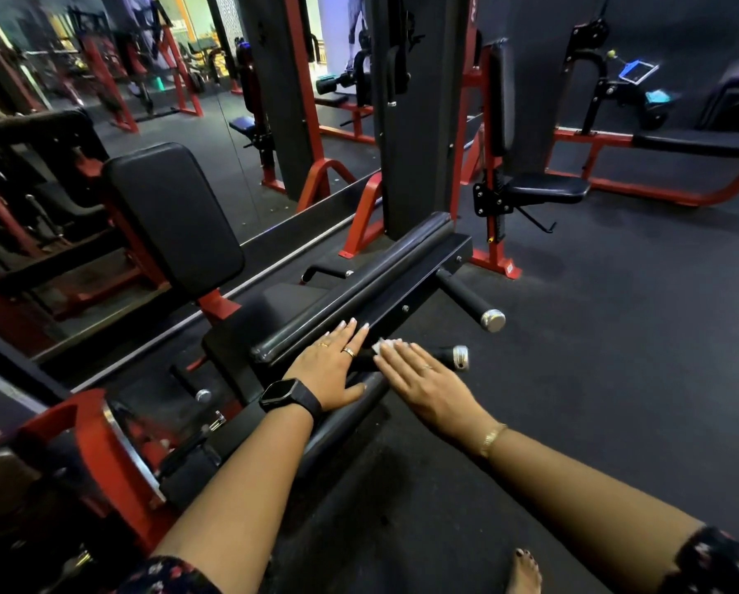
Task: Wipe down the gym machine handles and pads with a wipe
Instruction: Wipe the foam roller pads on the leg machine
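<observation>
Gym: red-framed machines (361, 216), padded seats (545, 188).

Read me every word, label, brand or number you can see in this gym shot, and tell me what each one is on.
No text can be read in full.
On the black tower, red lettering: cut off and blurred, unreadable.
On the red base foot, a sticker: too small to read.
On the watch: screen dark, no digits.

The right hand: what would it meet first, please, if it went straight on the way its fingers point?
Probably the fingertips of the left hand, resting on the black bar just beyond the wipe; depth is unclear.
</observation>
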A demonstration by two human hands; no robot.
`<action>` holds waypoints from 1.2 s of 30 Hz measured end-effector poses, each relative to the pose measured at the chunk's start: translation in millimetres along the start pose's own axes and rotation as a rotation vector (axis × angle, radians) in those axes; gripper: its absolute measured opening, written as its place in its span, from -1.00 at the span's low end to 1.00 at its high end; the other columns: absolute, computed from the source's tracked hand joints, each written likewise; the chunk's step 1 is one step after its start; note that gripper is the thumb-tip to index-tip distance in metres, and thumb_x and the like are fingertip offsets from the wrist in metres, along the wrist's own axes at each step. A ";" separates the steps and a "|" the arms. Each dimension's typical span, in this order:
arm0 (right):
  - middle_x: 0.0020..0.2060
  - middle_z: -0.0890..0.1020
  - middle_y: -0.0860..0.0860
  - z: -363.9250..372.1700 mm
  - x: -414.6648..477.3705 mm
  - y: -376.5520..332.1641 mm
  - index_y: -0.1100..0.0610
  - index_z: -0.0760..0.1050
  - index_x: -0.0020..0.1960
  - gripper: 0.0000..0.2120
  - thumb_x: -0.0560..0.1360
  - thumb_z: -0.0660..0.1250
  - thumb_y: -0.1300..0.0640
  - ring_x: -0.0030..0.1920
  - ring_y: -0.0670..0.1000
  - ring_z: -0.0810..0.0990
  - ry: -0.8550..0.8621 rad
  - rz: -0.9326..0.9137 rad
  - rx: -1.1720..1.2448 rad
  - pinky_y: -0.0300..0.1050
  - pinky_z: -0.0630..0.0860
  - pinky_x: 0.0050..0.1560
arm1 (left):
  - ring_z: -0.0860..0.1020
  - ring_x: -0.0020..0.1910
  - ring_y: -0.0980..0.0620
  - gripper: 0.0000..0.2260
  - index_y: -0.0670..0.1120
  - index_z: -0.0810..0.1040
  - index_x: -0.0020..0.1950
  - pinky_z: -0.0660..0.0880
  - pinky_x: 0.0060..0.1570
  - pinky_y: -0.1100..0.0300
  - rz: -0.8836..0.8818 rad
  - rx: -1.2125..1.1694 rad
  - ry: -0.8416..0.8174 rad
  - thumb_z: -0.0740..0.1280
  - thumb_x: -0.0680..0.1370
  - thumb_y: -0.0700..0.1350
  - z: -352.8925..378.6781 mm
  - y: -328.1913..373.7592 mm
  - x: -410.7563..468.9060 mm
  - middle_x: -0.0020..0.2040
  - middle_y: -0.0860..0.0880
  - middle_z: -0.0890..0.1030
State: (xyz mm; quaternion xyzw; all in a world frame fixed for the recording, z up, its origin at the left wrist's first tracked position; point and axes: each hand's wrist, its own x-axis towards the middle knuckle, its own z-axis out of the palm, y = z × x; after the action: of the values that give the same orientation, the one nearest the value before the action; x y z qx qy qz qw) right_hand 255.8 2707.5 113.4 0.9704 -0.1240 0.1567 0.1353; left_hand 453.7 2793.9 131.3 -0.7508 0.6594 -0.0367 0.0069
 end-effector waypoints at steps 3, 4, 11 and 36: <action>0.41 0.39 0.16 -3.5 -32.0 18.5 0.25 0.34 0.43 -0.51 0.52 0.02 0.31 0.39 0.15 0.39 0.077 0.123 -0.044 0.06 0.18 0.43 | -0.07 0.58 -0.01 -0.19 -0.02 -0.18 0.60 -0.10 0.50 0.16 -0.002 0.009 0.010 0.24 0.55 0.19 0.9 -0.3 -0.1 0.61 -0.07 -0.09; 0.41 0.38 0.16 -4.9 -39.8 21.1 0.26 0.33 0.44 -0.51 0.53 0.01 0.31 0.40 0.15 0.38 0.102 0.177 -0.041 0.06 0.14 0.45 | -0.06 0.58 -0.01 -0.19 -0.02 -0.18 0.60 -0.10 0.50 0.16 0.000 0.011 0.012 0.24 0.55 0.19 0.6 -0.3 -0.4 0.61 -0.07 -0.10; 0.10 0.62 0.24 -10.2 6.5 -19.5 0.35 0.52 0.21 -0.58 0.44 0.06 0.33 0.16 0.20 0.60 0.178 0.376 0.118 0.11 0.28 0.32 | -0.06 0.58 -0.02 -0.17 -0.03 -0.19 0.60 -0.10 0.50 0.16 0.001 0.018 0.003 0.26 0.54 0.18 0.2 -0.6 0.6 0.61 -0.10 -0.09; 0.34 0.47 0.16 -5.9 5.8 32.1 0.23 0.53 0.25 -0.63 0.59 0.05 0.21 0.38 0.13 0.41 -0.009 -0.432 -0.130 0.09 0.37 0.36 | -0.07 0.58 0.00 -0.18 -0.02 -0.10 0.60 -0.09 0.50 0.16 0.003 -0.118 -0.045 0.22 0.53 0.31 -5.4 -4.5 1.7 0.61 -0.06 -0.05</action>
State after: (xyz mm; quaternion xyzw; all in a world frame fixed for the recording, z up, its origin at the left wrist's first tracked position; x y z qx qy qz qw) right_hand 250.4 2678.2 127.9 0.9643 0.0763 0.1114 0.2276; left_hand 458.1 2793.0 137.0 -0.7497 0.6611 0.0191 -0.0228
